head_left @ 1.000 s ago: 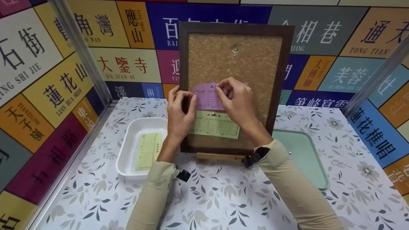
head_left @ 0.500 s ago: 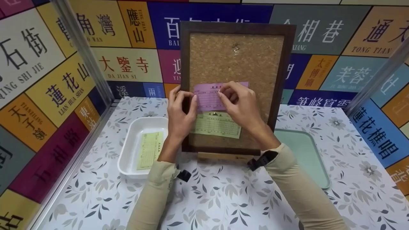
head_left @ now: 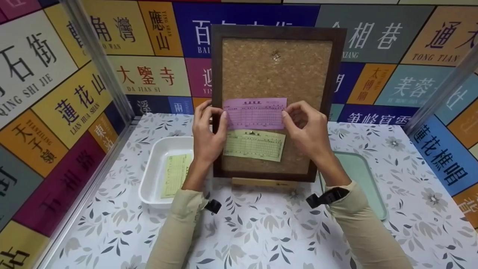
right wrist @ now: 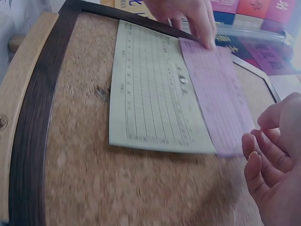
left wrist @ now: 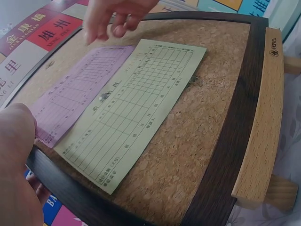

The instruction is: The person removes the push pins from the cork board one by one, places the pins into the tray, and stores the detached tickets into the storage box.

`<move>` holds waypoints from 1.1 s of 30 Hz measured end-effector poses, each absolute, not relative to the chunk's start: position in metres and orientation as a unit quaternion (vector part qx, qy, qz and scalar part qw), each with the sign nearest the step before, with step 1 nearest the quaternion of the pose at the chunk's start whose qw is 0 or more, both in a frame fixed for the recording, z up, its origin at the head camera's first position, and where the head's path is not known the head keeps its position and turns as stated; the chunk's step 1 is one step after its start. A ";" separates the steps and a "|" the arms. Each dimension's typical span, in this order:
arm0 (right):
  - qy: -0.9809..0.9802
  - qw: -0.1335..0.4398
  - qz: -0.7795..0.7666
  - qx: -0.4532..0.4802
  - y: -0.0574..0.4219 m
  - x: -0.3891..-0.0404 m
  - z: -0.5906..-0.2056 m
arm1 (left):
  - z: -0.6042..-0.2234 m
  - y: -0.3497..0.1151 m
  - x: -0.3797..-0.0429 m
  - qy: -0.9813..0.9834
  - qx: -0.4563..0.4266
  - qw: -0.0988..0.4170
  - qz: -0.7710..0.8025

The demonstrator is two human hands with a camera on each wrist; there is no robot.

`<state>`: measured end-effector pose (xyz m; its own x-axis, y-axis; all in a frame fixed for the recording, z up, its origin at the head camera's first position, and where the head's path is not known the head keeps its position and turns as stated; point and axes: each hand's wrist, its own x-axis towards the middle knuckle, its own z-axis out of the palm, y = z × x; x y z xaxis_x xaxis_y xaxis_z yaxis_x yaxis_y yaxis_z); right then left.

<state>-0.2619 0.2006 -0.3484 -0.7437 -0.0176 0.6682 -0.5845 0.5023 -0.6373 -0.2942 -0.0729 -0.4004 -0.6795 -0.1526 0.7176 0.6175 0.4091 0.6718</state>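
A framed cork board leans upright on a wooden stand. My left hand grips its left edge, with the thumb on the left end of a pink receipt and fingers partly hidden behind the frame. My right hand is at the receipt's right edge; thumb and index fingertips meet, pinching a tiny push pin that barely shows in the right wrist view. Just below, a pale green receipt hangs from a metal push pin at its top. The pink receipt's lower edge meets its top edge.
A white tray with a yellow-green receipt stands left of the board. To the right lies a flat green tray, partly behind my right arm. The stand's wooden ledge juts out under the frame. Sign-printed panels surround the table.
My right hand has moved right and slightly down, from the pink receipt's top middle to its right edge. The receipt now lies uncovered and a little flatter. My left hand stays on the edge.
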 end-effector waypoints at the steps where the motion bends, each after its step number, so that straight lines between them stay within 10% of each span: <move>1: -0.810 0.310 0.465 0.180 0.205 -0.258 -0.348 | -0.400 -0.073 -0.294 -0.753 -0.155 0.370 -0.522; 33: -0.865 0.284 0.413 0.014 0.364 -0.204 -0.435 | -0.409 -0.127 -0.278 -0.739 -0.116 0.351 -0.563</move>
